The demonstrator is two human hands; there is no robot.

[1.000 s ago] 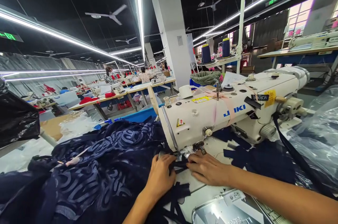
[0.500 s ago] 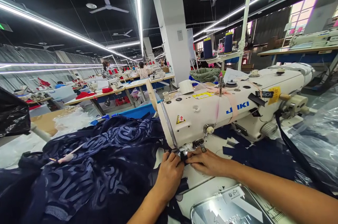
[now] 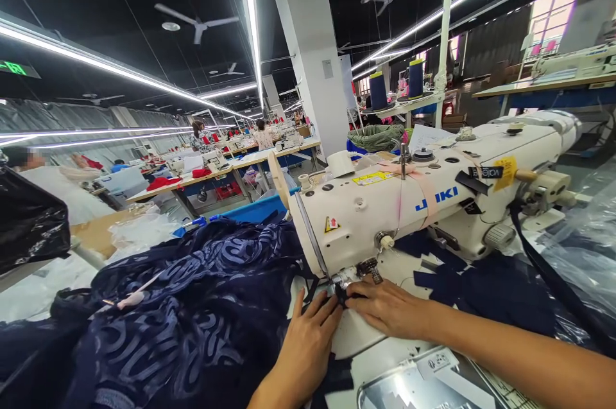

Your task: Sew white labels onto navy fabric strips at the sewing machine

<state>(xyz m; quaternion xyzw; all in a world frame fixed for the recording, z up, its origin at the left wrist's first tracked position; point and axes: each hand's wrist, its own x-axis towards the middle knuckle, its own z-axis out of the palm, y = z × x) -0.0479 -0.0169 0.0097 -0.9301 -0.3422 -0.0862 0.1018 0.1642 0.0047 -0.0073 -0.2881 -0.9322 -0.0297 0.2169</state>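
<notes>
A white sewing machine (image 3: 356, 216) lies across the middle, its needle end towards the left. My left hand (image 3: 310, 332) rests just in front of the presser foot (image 3: 342, 279), fingers stretched and spread on the dark fabric. From the right, my right hand (image 3: 389, 306) reaches in with fingers together, their tips closed at a small dark fabric piece (image 3: 341, 295) under the foot. What the fingertips pinch is partly hidden. To the left spreads a bunched navy garment (image 3: 183, 325) with a lighter curved pattern.
Navy fabric pieces (image 3: 486, 296) lie behind my right forearm. A metal tray (image 3: 414, 383) holding white labels sits at the front. Clear plastic (image 3: 577, 248) covers the right side, and a black bag (image 3: 31, 219) hangs at left. Thread cones (image 3: 378, 89) stand behind. A person (image 3: 52, 184) is at far left.
My left hand has gone from curled to stretched fingers. My right hand stays by the presser foot. A person has come into view at the left, and the view has shifted slightly.
</notes>
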